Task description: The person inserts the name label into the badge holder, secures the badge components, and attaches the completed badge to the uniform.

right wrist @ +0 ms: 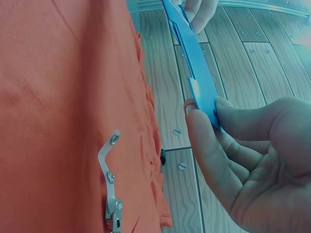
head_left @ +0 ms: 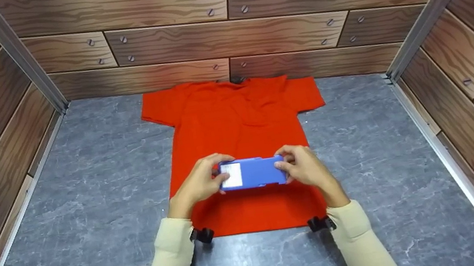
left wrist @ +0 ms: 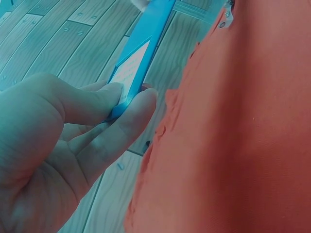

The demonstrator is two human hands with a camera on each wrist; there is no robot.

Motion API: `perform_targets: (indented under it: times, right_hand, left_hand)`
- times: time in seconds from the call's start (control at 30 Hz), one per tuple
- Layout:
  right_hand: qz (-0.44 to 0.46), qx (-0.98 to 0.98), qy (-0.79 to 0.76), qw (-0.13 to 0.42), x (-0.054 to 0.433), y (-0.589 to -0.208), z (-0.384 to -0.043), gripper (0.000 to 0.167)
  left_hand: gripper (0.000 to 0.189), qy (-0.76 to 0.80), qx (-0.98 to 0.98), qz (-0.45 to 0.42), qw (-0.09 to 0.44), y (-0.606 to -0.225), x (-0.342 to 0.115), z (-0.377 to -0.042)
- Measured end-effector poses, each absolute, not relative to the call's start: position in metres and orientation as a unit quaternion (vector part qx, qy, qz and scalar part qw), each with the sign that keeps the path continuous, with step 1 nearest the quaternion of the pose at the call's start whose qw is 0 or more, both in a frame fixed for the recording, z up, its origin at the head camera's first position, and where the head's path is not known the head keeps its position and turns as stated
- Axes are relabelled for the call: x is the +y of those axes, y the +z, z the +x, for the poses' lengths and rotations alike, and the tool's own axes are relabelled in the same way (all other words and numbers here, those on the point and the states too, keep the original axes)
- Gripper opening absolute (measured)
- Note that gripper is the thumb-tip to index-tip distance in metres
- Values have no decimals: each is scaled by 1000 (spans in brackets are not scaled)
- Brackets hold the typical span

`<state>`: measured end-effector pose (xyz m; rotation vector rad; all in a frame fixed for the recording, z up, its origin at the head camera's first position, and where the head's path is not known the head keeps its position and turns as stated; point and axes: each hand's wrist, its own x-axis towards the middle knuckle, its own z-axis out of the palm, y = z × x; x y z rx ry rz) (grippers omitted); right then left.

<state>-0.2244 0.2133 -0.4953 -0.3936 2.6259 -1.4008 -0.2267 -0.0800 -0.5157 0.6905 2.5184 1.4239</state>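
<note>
Both hands hold a flat blue case (head_left: 261,171) with a white label at its left end, raised level over a red T-shirt (head_left: 248,215). My left hand (head_left: 200,182) pinches the labelled end, thumb on the label and fingers beneath. At the other end, my right hand (head_left: 304,165) grips the plain blue edge between thumb and fingers. Seen from the right wrist, a badge clip (right wrist: 114,194) with a pale snap strap and metal jaws lies on the shirt; it is hidden in the head view. The shirt is spread flat, sleeves out and collar away from me.
A grey marbled floor (head_left: 95,180) carries the shirt. Wood-patterned panels (head_left: 223,37) wall in the back and both sides, with metal posts (head_left: 21,52) at the corners. The collar, with a small black tag (head_left: 237,79), lies close to the back wall.
</note>
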Motion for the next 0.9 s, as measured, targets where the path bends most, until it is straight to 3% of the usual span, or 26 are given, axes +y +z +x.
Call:
perform_targets:
  times: [0.9]
  right_hand:
    - [-132,872,-464,79,206,-494,-221,16]
  left_hand:
    - [39,457,852,247,74,-515,-73,-224]
